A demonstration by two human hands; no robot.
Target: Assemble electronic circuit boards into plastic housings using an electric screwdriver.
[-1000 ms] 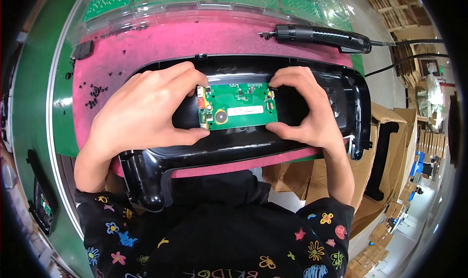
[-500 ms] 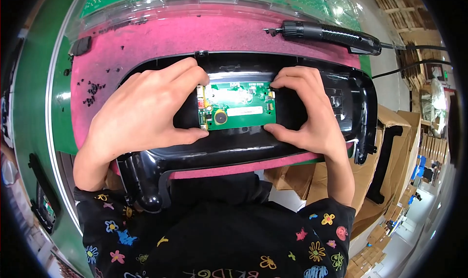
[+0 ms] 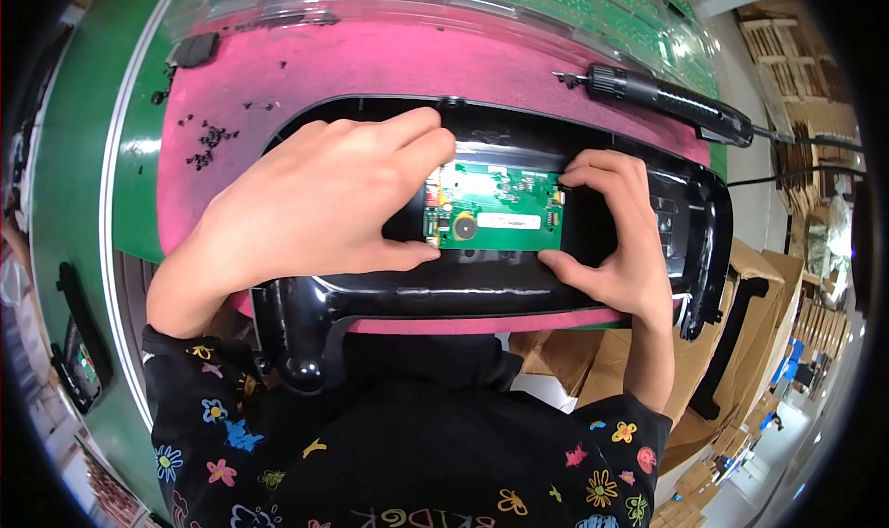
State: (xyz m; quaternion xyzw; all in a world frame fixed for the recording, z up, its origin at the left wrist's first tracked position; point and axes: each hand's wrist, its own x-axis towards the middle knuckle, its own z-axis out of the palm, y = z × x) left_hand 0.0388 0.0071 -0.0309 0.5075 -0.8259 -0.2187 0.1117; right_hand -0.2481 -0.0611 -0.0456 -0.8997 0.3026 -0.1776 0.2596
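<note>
While the bare left hand (image 3: 343, 194) grasped a green rectangular circuit board (image 3: 505, 204) by its left corners, the bare right hand (image 3: 637, 250) held the right corners between thumb and fingers. The board sat inside a glossy black plastic housing (image 3: 463, 296) on a pink mat (image 3: 370, 56).

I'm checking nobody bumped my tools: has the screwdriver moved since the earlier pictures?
No, the screwdriver shows no clear shift against the mat; the camera view has turned.
</note>
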